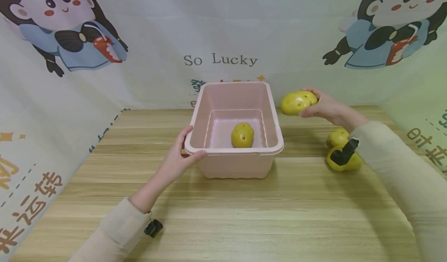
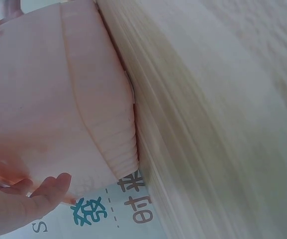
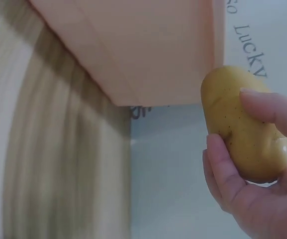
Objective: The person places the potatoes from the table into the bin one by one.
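Potato (image 1: 298,102) pinched in right hand (image 1: 326,107) fingers, airborne just right of pink bin (image 1: 241,153). Left hand (image 1: 178,158) thumb and fingers clasp bin's near-left rim, likely steadying it on counter (image 1: 244,215). Second potato (image 1: 242,135) inside bin.

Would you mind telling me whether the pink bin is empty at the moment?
Not empty: one potato lies on the floor of the pink bin; the right hand holds another potato outside it.
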### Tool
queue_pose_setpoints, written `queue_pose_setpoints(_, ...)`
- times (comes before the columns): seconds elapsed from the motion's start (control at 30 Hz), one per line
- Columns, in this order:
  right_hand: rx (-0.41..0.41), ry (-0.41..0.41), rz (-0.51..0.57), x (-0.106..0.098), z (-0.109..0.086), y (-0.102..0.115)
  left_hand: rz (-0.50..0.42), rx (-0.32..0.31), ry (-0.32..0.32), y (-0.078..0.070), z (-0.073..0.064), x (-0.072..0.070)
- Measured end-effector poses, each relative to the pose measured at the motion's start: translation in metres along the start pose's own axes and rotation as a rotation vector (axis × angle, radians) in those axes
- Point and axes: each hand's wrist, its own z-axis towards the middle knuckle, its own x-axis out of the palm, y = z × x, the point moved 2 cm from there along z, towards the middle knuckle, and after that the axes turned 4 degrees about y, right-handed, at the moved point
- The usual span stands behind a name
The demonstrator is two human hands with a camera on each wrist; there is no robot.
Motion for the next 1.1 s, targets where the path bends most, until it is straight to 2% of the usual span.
queue_pose_setpoints(0.23, 0.008, -0.047, -0.060, 0.003, 0.009, 0.026, -0.005, 0.001, -0.008, 0.001, 0.000, 0.000)
queue_pose_setpoints(0.47, -0.004, -0.047, -0.120, 0.005, 0.015, 0.046, -0.008, 0.001, -0.009, 0.001, 0.001, 0.001)
queue_pose_setpoints(0.8, -0.001, -0.034, -0.126, 0.011, 0.024, 0.075, -0.006, -0.009, -0.020, 0.004, 0.001, 0.001)
queue_pose_setpoints(1.1, -0.009, -0.016, -0.098, 0.026, 0.033, 0.097, 0.001, -0.015, -0.011, 0.004, 0.002, 0.001)
